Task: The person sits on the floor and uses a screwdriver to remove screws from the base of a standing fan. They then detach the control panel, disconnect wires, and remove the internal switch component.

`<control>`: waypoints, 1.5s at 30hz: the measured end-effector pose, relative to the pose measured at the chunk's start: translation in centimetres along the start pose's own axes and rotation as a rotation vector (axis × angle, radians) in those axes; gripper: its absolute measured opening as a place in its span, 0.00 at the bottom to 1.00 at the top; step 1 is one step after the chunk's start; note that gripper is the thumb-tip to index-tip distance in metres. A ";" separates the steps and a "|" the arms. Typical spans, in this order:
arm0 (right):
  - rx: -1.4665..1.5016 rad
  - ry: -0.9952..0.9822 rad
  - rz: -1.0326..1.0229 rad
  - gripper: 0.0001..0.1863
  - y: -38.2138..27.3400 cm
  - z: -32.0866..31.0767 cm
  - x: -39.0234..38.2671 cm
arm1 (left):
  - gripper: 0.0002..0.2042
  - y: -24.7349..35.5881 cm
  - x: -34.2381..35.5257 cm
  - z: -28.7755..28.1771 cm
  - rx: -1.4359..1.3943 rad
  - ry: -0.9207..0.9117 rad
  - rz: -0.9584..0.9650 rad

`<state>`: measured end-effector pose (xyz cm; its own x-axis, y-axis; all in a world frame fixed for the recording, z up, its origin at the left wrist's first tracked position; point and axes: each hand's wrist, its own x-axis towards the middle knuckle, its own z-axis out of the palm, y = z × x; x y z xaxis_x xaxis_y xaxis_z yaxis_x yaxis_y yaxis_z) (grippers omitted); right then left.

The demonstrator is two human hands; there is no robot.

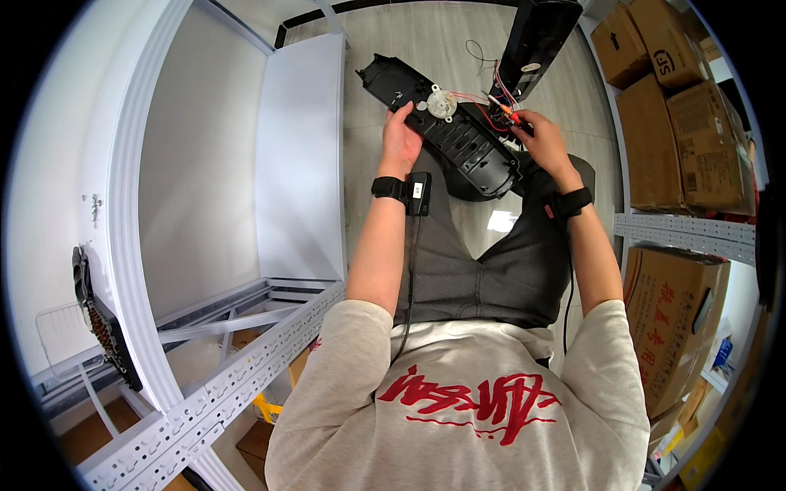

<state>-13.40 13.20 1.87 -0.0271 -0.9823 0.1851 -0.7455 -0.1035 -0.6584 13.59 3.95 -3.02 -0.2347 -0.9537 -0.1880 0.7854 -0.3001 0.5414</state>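
Observation:
A long black plastic housing lies slanted above my lap, its ribbed inner side facing up. My left hand grips its left edge, fingers hidden beneath and thumb on top. A round pale motor sits in the housing, with thin red wires leading right. In my closed right hand is a slim orange-and-black screwdriver, angled up and left toward the wires. Just beyond it, a tall black casing stands on the floor, wires running down from it. Its lower end is partly hidden.
On the right, a metal shelf holds several cardboard boxes. At left stand a white panel and a perforated metal frame. Dark cables run from both my wrist straps. Tiled floor lies ahead.

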 end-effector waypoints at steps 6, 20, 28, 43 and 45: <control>0.081 0.122 -0.051 0.13 -5.7 1.1 0.4 | 0.15 -0.2 -0.2 0.5 -0.003 -0.019 -0.001; -0.172 0.025 0.067 0.31 -9.7 5.8 3.6 | 0.20 -1.0 -0.9 2.0 0.078 -0.086 -0.040; -0.162 -0.006 -0.079 0.30 -9.2 5.3 3.1 | 0.15 -1.1 -1.2 2.5 0.123 -0.113 -0.032; 0.625 -0.050 0.155 0.25 -6.8 2.8 3.0 | 0.19 -1.6 -0.8 2.1 0.097 -0.081 -0.068; 0.923 -0.156 0.239 0.20 -5.8 2.2 3.0 | 0.19 -1.5 -0.8 2.1 0.110 -0.092 -0.052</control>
<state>-7.66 10.50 4.63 0.0277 -0.9961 -0.0833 0.0867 0.0854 -0.9926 11.44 5.10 -1.98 -0.3294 -0.9330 -0.1449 0.7041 -0.3450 0.6206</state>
